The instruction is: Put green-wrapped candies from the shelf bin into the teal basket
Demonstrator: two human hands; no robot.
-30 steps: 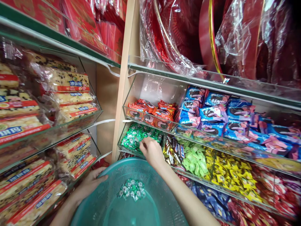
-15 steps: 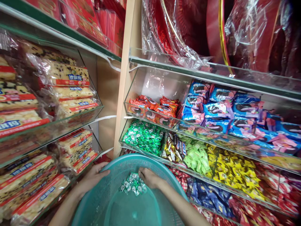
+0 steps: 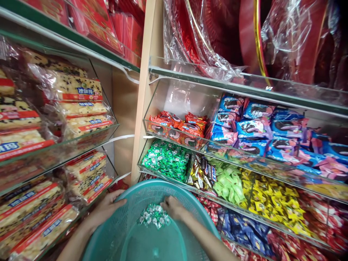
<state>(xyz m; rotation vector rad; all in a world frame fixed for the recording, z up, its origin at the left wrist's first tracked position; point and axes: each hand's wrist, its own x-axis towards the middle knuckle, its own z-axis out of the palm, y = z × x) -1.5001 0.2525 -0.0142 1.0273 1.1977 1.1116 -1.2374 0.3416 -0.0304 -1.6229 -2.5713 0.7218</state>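
A tall shelf rack [image 3: 141,108] with clear-fronted trays is seen across the whole view. On its left side, wrapped cake bars [image 3: 78,95] are stacked in slanted trays. On the right side, blue biscuit packets [image 3: 252,128] are piled in an upper tray, with red biscuit packets [image 3: 176,127] just beside them at that tray's left end. In the tray below, green wrapped candies [image 3: 165,159] are heaped at the left end. Chocolate bars [image 3: 202,172], lime-green candies [image 3: 228,183] and yellow candies [image 3: 272,199] are ranged to their right.

A teal mesh basket [image 3: 122,235] is held low in front of the rack, its far rim just under the tray of green wrapped candies. The left hand [image 3: 106,208] is laid on the basket's far-left rim, its grip closed around that rim. The right hand [image 3: 174,207] is placed inside the basket near the far rim, with its fingers bent down. These fingers touch the right edge of a pile of candies [image 3: 153,215], which lies on the basket's inner wall just below the far rim. The right grip appears half closed, but whether any candy is pinched in it cannot be told.
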